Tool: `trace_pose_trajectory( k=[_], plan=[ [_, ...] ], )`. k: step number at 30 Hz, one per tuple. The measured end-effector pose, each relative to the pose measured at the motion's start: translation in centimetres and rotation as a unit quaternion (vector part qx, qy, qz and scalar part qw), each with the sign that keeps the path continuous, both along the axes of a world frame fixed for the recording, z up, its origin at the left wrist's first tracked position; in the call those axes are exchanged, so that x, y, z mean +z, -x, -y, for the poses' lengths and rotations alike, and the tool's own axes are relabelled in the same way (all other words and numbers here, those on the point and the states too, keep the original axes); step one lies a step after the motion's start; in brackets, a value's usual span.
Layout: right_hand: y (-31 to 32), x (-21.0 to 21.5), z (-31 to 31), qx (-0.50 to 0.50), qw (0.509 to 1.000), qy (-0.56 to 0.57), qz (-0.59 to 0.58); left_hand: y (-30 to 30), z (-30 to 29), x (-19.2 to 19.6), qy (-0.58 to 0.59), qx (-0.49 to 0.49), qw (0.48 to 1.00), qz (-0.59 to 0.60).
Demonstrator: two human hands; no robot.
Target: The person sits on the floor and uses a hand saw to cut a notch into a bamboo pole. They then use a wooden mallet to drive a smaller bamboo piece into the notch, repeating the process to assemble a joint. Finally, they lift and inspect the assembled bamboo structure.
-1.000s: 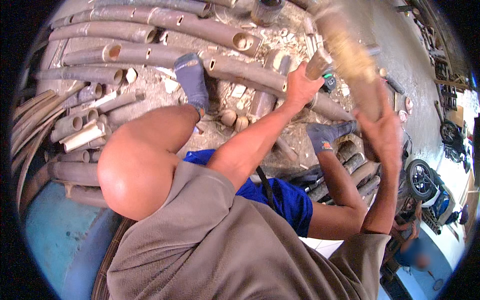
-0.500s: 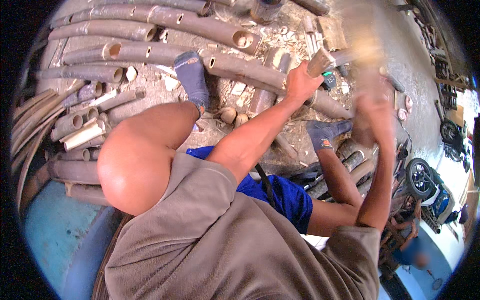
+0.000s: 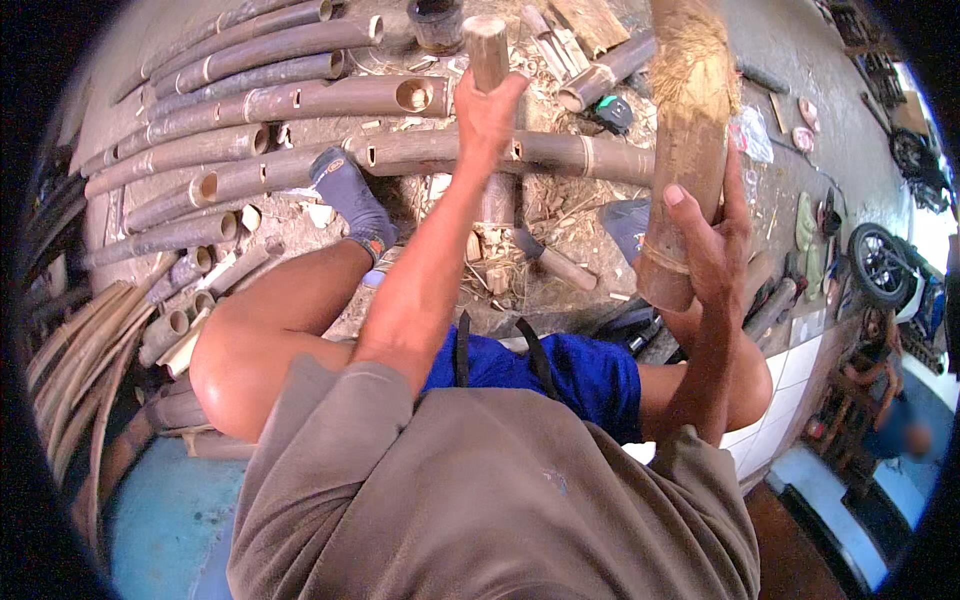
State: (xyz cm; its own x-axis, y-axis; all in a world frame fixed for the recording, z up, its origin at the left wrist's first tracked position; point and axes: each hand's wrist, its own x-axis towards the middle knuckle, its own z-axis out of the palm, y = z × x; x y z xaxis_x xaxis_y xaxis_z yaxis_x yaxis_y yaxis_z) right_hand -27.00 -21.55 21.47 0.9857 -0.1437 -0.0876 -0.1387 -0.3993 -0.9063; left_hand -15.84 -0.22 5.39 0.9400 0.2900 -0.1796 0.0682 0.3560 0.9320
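My left hand (image 3: 488,115) is closed around the thick wooden handle (image 3: 487,55) of a tool, held upright over a long brown bamboo pole (image 3: 430,150). The tool's lower end is hidden by my hand and forearm. Small slots are cut along the pole. My right hand (image 3: 715,235) grips a thick bamboo mallet (image 3: 690,150), raised to the right. Its striking part is battered to pale fibres. My socked left foot (image 3: 350,195) rests against the pole. My other foot (image 3: 627,228) is partly hidden behind the mallet.
Several bamboo poles (image 3: 300,100) lie at the far left. Bent bamboo strips (image 3: 85,350) are bundled at the left edge. A hatchet-like tool (image 3: 560,262), a green-black tape measure (image 3: 612,115) and shavings lie nearby. A dark pot (image 3: 435,25) stands far off. Another person (image 3: 890,425) sits at right.
My left hand has swung left and become more upright with the wooden handle. The mallet, blurred before, is now sharp and held closer. The view has shifted somewhat.
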Motion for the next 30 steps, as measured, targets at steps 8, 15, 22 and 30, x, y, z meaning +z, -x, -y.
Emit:
trace_pose_trajectory(
  k=[8, 15, 22, 30],
  plan=[
    [2.8, -3.3, 0.0, -0.047, 0.996, -0.064, -0.031, -1.4, 0.0, -3.4, 0.074, -0.137, 0.985, -0.07],
    [2.7, -4.3, 0.7, -0.047, 0.997, -0.062, -0.026, -1.1, 0.3, -4.3, 0.063, -0.138, 0.986, -0.068],
    [1.8, -4.0, 0.5, -0.031, 0.999, -0.008, -0.019, -0.9, 0.7, -4.1, 0.033, -0.131, 0.987, -0.085],
    [0.1, -2.4, 0.0, -0.027, 0.999, -0.017, 0.043, -0.9, 0.7, -4.5, -0.009, -0.155, 0.985, -0.072]
  ],
)
